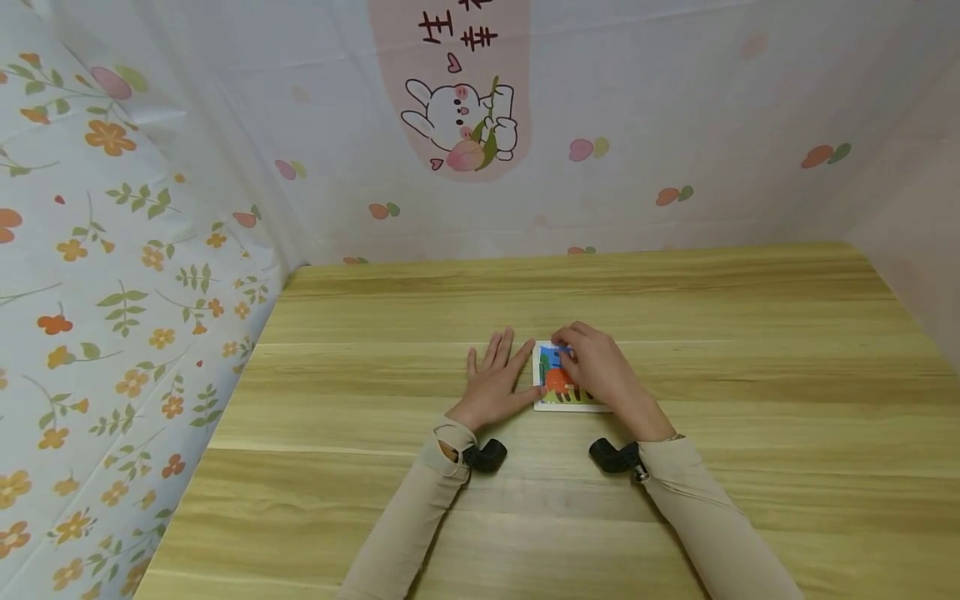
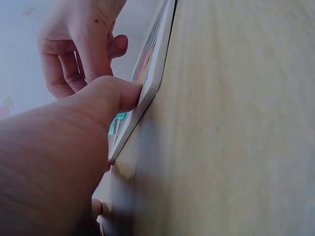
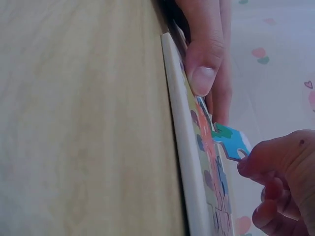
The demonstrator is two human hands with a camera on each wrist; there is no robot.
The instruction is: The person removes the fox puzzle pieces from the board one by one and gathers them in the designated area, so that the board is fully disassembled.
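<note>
A white backdrop (image 1: 645, 92) with partly cropped Chinese characters (image 1: 478, 37) hangs behind the worktop (image 1: 765, 400), where the spread left hand (image 1: 492, 387) lies beside and the right hand (image 1: 603, 367) above a white-rimmed puzzle (image 1: 557, 382), left thumb on its rim, right fingertips pinching a blue-green piece (image 3: 230, 141).

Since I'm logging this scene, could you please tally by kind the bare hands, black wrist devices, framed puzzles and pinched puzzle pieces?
Bare left hand, bare right hand: 2
Black bent wrist devices: 2
White-framed rectangular picture puzzle: 1
Blue-and-green notched puzzle piece: 1
Total: 6
</note>
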